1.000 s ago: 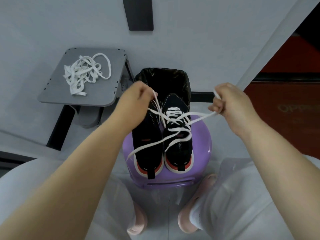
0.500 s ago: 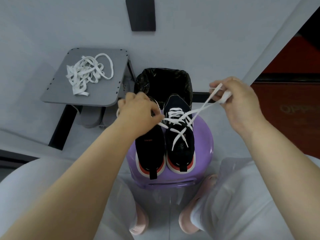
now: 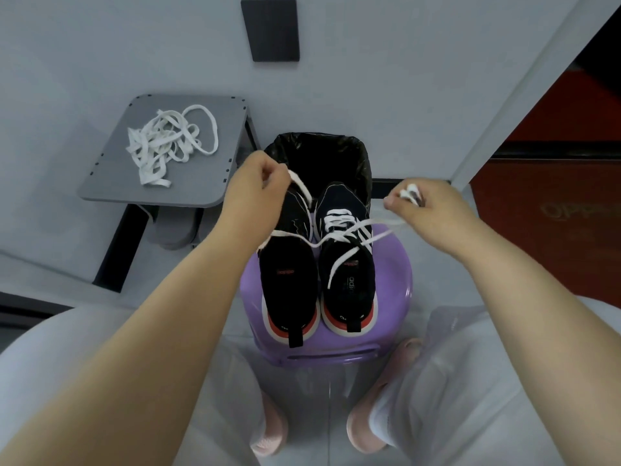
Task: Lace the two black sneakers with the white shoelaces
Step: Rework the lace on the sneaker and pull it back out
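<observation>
Two black sneakers stand side by side on a purple stool (image 3: 393, 297), toes pointing away from me. The right sneaker (image 3: 347, 280) has a white shoelace (image 3: 342, 233) crossed through its front eyelets. The left sneaker (image 3: 289, 284) shows no lace in its eyelets. My left hand (image 3: 255, 193) pinches one end of the lace above the left sneaker's toe. My right hand (image 3: 426, 210) grips the other end, bunched in its fingers, to the right of the shoes. The lace runs taut between both hands.
A loose pile of white shoelaces (image 3: 168, 146) lies on a grey side table (image 3: 201, 183) at the back left. A black-lined bin (image 3: 322, 156) stands right behind the stool. My knees flank the stool. A red panel (image 3: 554, 213) is at the right.
My left hand rose and moved back, drawing its lace end up. My right hand dropped lower and farther right, pulling the lace out sideways.
</observation>
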`<state>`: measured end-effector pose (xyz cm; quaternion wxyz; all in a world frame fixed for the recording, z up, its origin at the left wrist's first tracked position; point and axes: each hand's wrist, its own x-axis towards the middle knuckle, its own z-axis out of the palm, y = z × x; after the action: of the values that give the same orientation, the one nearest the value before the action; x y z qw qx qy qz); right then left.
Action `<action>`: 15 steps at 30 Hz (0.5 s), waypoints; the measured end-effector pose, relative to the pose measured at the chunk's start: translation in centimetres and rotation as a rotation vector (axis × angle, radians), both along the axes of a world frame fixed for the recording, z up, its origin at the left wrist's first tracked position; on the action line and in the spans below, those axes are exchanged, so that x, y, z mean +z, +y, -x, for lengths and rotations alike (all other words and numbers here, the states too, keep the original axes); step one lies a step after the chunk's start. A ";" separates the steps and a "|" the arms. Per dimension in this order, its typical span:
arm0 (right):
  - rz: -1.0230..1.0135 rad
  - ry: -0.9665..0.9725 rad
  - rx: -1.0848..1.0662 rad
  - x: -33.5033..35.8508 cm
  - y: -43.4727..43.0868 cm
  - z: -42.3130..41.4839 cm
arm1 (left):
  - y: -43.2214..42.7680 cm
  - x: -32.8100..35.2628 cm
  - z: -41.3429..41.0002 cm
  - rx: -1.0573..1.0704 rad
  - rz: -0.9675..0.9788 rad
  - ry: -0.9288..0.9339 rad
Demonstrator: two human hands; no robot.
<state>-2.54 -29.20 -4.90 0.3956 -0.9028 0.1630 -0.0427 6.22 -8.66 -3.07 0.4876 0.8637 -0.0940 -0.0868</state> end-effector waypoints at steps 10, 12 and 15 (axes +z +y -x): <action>-0.247 -0.093 -0.101 0.2 0.1 -0.3 | -0.2 -2.2 0.7 -0.433 -0.629 -0.171; -0.795 -0.187 -0.028 1.6 0.4 -0.1 | -0.6 -2.5 0.9 -0.519 -0.707 -0.194; -0.798 0.012 0.226 1.3 1.3 0.3 | -1.3 -2.3 1.5 -0.550 -0.651 -0.104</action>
<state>-2.81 -27.95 -3.58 0.7159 -0.6910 0.0690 0.0730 4.72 -10.00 -5.41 0.1429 0.9185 -0.3128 -0.1952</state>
